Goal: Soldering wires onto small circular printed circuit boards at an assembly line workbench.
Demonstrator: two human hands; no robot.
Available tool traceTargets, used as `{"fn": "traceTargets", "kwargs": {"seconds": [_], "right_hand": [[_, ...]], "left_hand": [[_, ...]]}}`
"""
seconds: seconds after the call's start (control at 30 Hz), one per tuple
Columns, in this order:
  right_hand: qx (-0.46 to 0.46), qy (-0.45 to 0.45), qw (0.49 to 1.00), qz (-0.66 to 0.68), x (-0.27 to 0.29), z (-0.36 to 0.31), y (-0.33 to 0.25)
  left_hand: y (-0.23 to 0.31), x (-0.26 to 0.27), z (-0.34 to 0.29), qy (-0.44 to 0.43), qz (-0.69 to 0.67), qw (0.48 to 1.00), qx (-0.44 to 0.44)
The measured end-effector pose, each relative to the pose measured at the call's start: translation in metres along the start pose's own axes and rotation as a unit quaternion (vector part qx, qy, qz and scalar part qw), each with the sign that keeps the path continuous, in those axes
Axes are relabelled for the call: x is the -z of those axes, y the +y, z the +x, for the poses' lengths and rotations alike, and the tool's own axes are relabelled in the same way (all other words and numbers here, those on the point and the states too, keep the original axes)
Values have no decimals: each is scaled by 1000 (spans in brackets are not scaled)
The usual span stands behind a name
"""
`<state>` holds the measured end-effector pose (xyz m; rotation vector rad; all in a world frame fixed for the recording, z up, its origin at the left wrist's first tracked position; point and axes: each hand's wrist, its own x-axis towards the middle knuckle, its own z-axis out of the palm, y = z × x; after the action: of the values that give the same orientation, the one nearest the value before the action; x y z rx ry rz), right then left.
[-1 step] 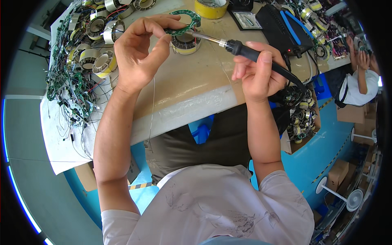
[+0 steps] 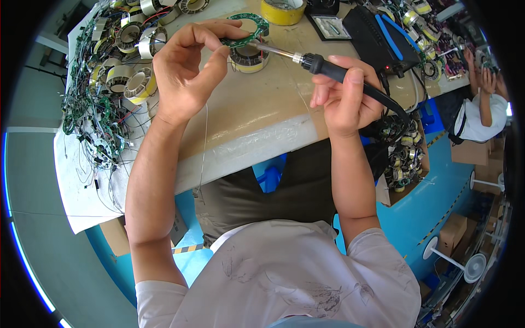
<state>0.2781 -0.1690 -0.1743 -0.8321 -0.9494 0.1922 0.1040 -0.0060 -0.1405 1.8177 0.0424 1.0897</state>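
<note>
My left hand (image 2: pixel 188 68) pinches a green ring-shaped circuit board (image 2: pixel 261 23) by its near left rim, holding it above the table. Just below that board stands a motor coil with yellow tape (image 2: pixel 249 61). My right hand (image 2: pixel 350 93) grips a soldering iron (image 2: pixel 328 68) by its black handle, with the fingers curled round it. The iron's metal shaft points left, and its tip is at the lower edge of the circuit board. Whether the tip touches the board I cannot tell.
Several wound coils (image 2: pixel 139 85) and a tangle of wired green boards (image 2: pixel 101 142) cover the table's left. A yellow tape roll (image 2: pixel 283 11) and a black soldering station (image 2: pixel 377 41) with blue tweezers (image 2: pixel 389 37) stand at the back. A carton of coils (image 2: pixel 404 158) sits right; a co-worker (image 2: pixel 481 112) is beyond.
</note>
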Motion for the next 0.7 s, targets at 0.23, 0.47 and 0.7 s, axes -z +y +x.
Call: {"fn": "traceTargets", "kwargs": {"seconds": [0.23,0.47,0.7], "right_hand": [[1,-8,1000,5,1,0,2],[-3,-11,1000,9,1,0,1],[-4,-14,1000,9,0,0,1]], "left_hand": [[0,0,0,-3,0,1000,-1],[-1,0,1,-5,10,1000,-6],[3,1,-1,-1,12,1000,-4]]}}
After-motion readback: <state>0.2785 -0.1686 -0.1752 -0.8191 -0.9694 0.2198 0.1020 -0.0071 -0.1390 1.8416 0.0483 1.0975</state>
